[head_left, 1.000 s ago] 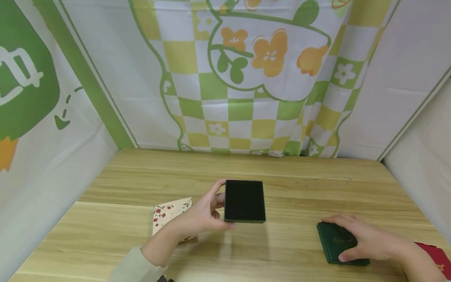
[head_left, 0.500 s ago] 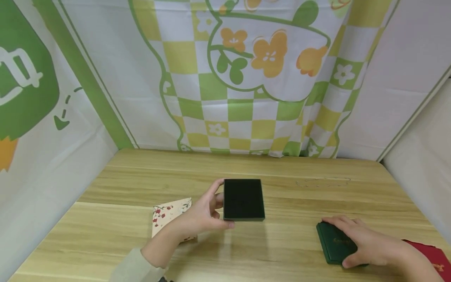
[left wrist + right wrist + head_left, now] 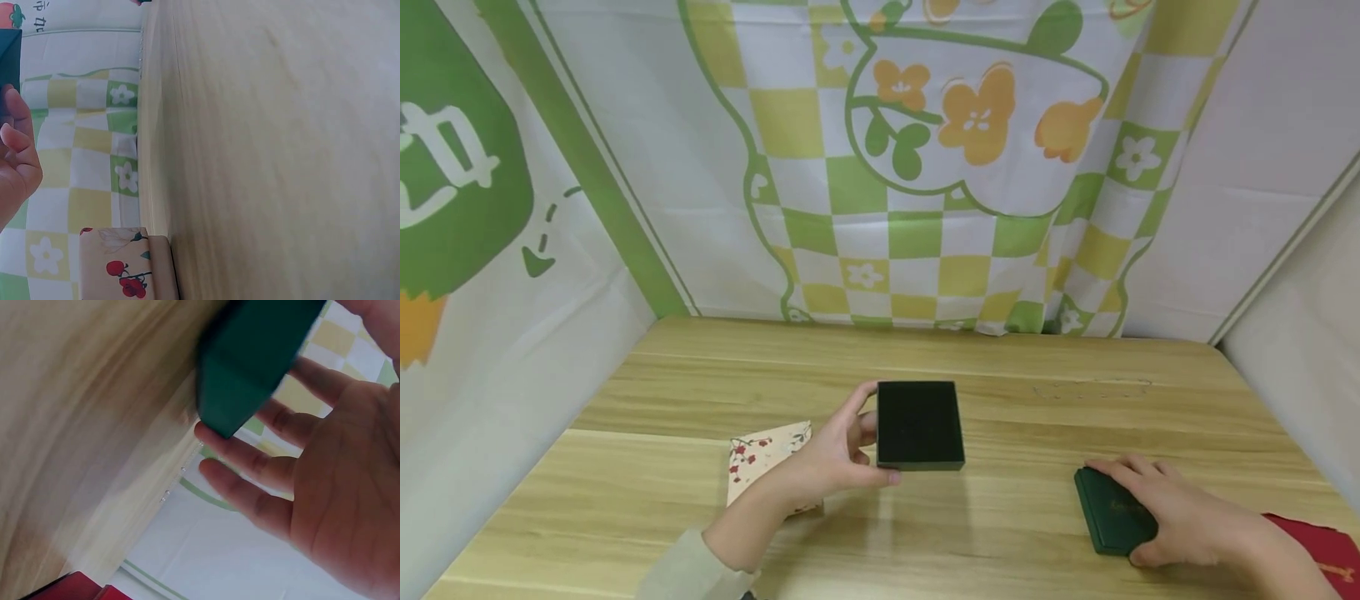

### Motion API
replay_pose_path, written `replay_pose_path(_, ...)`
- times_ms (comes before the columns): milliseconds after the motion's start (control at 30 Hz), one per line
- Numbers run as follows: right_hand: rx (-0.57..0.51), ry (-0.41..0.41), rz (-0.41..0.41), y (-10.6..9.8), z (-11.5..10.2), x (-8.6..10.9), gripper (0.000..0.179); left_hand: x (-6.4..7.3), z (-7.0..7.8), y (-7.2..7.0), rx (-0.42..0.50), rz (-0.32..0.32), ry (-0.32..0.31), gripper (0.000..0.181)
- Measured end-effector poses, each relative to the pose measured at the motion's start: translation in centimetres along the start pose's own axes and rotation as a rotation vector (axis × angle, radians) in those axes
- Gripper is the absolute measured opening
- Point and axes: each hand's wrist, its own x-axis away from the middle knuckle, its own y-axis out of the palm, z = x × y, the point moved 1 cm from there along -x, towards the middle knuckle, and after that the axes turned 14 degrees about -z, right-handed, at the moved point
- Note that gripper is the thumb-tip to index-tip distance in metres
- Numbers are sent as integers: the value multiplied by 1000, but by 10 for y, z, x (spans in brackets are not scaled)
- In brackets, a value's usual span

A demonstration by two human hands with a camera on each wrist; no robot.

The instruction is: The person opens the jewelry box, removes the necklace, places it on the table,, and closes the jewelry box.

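Observation:
My left hand [image 3: 831, 462] holds a square, shallow dark box [image 3: 919, 425] by its left side above the table, thumb at the near edge. The black inside of this box faces the head camera. At the right, my right hand [image 3: 1195, 512] grips a dark green box [image 3: 1108, 512] with faint gold lettering on top, fingers over its far side and thumb at the near side. The right wrist view shows its green side [image 3: 244, 369] against the fingers; I cannot tell whether it touches the table.
Beneath my left forearm lies a cream box with red flowers [image 3: 760, 450]. A thin chain [image 3: 1090, 388] is laid out toward the back right of the wooden table [image 3: 625, 467]. Something red with gold print [image 3: 1322, 550] sits by my right forearm. A patterned curtain [image 3: 917, 225] hangs behind.
The dark box in my left hand has tilted slightly. My right thumb has slid a little along the green box, and more of the red item shows beside my right forearm.

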Motion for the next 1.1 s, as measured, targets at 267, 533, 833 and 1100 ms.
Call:
replay_pose_path(267,-2,-19,47,-2,-3,-2,97,-1,0,0,5,-1,3,96)
replay_pose_path(533,29,-50,107,-11,-12,-8,80,-2,-1,-1,-5,3,-35,106)
replay_pose_path(833,70,-46,100,-15,-23,-18,78,-2,-1,0,-9,7,-32,106)
replay_pose_path(1100,116,-95,302,-21,-39,-17,83,-4,-2,-1,-13,-3,-27,104)
